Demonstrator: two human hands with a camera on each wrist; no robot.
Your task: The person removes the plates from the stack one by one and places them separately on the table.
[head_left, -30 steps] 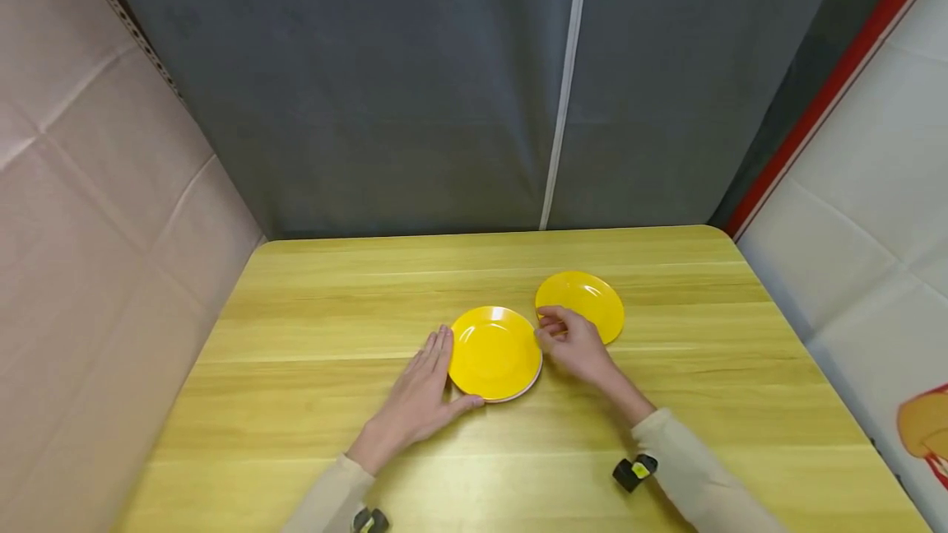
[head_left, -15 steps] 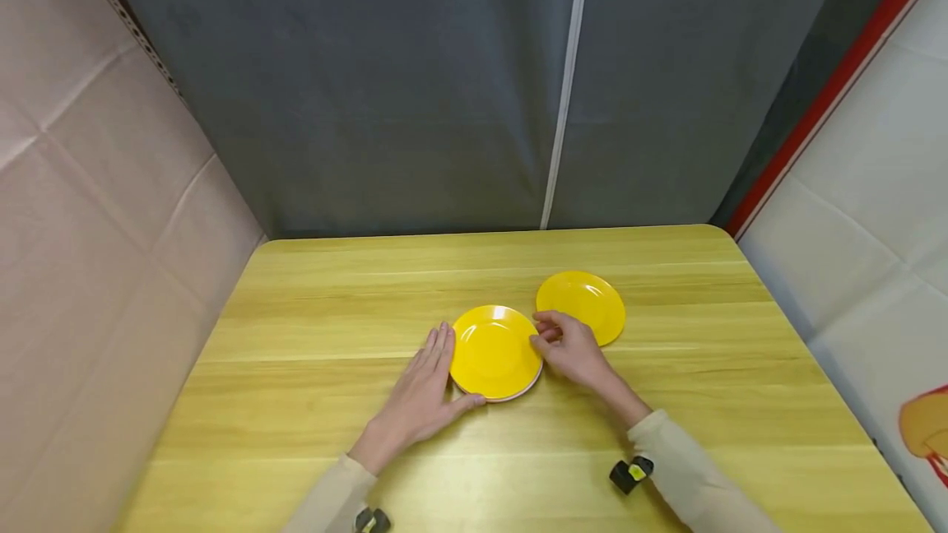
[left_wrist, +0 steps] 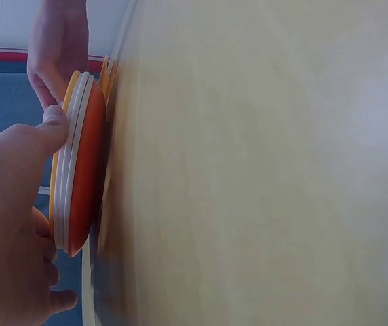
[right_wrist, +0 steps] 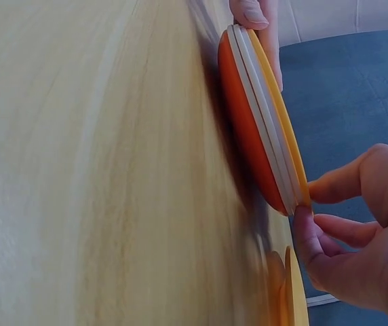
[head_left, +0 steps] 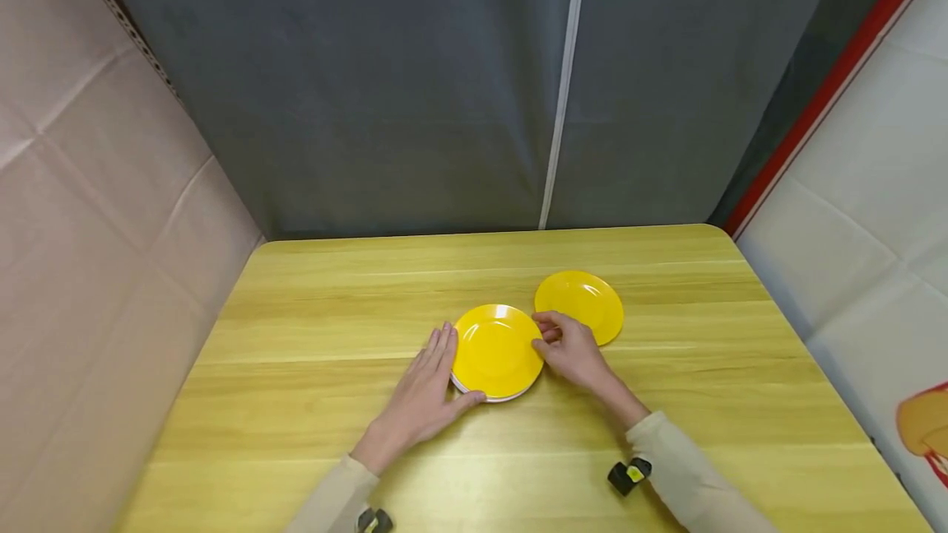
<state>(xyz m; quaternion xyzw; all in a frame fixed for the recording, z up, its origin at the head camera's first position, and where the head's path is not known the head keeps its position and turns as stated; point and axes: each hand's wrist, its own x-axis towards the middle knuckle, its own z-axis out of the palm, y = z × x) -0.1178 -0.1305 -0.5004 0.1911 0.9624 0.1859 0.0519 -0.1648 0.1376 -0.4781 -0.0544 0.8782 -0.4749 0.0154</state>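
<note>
A yellow plate (head_left: 498, 356) tops a stack near the middle of the table. Beneath it, the left wrist view shows white rims (left_wrist: 70, 163) and a rounded orange underside (left_wrist: 89, 176). Along the left rim lie the straight fingers of my left hand (head_left: 420, 400), its thumb reaching to the stack's front edge. My right hand (head_left: 579, 350) pinches the right edge of the top plate; in the right wrist view a fingertip (right_wrist: 321, 190) meets its rim and the thumb (right_wrist: 305, 227) touches the stack's side. Its other fingers are curled.
Another yellow plate (head_left: 592, 303) lies behind and right of the stack, partly covered by my right hand. The wooden table (head_left: 296, 401) ends at a grey curtain (head_left: 370, 105), with pale walls on both sides. A black device (head_left: 629, 474) sits on my right sleeve.
The top yellow plate has shifted slightly right, so more white rim shows at its lower left. My right hand has come a little lower onto the plate's edge; my left follows slightly right.
</note>
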